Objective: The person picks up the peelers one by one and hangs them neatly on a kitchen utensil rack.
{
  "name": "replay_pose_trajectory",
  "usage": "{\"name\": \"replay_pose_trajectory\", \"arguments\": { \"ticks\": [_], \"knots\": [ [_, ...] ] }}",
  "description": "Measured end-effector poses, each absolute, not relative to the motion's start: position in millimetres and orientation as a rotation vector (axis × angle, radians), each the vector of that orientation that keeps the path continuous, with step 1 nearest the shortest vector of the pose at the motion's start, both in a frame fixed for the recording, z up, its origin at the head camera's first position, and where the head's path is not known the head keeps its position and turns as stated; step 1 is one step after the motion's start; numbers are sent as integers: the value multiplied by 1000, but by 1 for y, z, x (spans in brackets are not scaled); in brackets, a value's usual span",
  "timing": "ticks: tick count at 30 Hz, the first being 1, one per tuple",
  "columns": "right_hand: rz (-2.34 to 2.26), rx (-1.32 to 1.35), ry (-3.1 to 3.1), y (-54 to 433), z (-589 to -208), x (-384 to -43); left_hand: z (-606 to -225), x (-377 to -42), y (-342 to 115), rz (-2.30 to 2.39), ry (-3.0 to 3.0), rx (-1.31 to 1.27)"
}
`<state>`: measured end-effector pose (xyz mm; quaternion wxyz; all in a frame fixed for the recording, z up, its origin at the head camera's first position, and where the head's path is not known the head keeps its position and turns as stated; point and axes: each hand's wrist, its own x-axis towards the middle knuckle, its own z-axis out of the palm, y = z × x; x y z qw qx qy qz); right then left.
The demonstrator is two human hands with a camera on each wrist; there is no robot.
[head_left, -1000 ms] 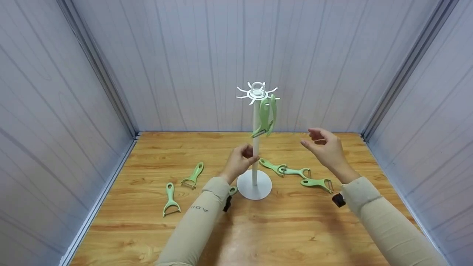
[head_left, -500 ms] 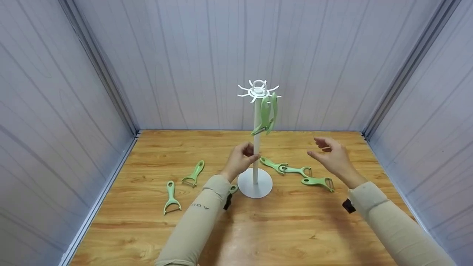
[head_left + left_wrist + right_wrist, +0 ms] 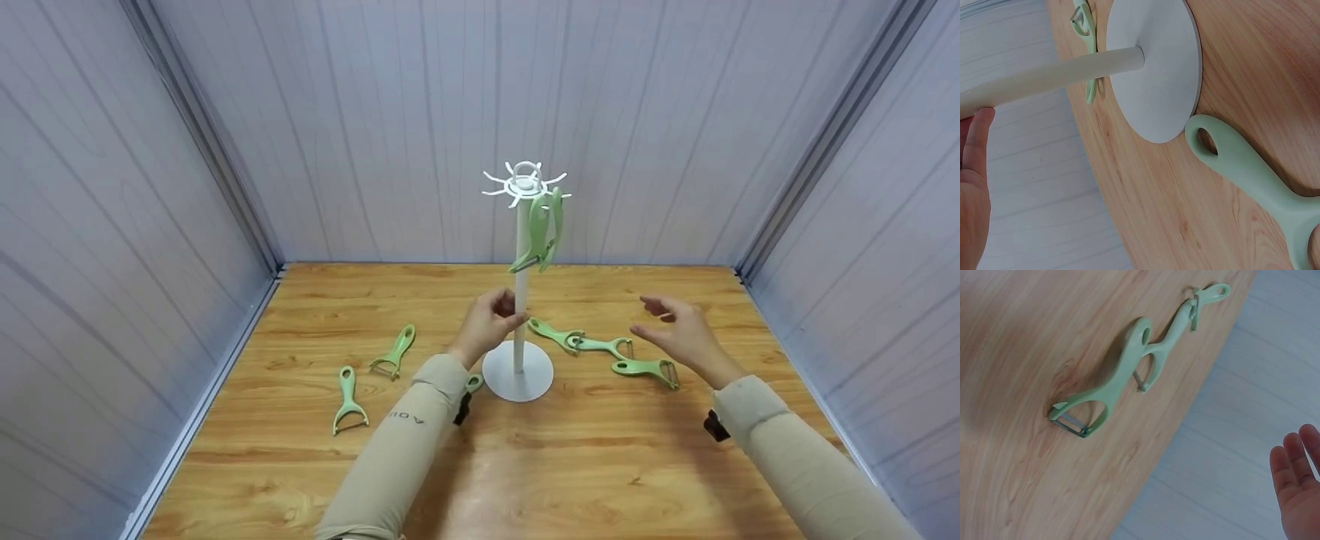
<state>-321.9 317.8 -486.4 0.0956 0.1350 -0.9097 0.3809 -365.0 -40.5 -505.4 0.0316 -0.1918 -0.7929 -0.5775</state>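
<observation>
A white stand (image 3: 520, 292) with a round base and a ring of hooks stands upright mid-table. My left hand (image 3: 484, 326) holds its pole between thumb and fingers. Two green peelers (image 3: 538, 229) hang from hooks on its right side. My right hand (image 3: 679, 334) is in the air right of the stand, fingers relaxed and holding nothing. Below and left of it lie three peelers: a green one (image 3: 553, 335), a paler one (image 3: 600, 346) touching it, and another (image 3: 1120, 377) nearest the hand. Close to the base lies one more peeler (image 3: 1241, 160), mostly hidden by my left wrist in the head view.
On the left of the wooden table (image 3: 270, 465) lie two more peelers, one green (image 3: 394, 352) and one paler (image 3: 348, 401). Pale panel walls (image 3: 375, 135) enclose the table at the back and both sides.
My right hand has moved down and slightly right, towards the peelers on the right. The left hand keeps its hold on the pole. The hanging peelers stay on their hooks.
</observation>
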Motion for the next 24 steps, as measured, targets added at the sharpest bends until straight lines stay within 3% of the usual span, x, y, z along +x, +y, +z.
{"name": "replay_pose_trajectory", "arguments": {
  "ticks": [24],
  "knots": [
    [1093, 349, -2933, 340, -537, -322, -504, -365, -40, -1771, -2446, -592]
  ]
}}
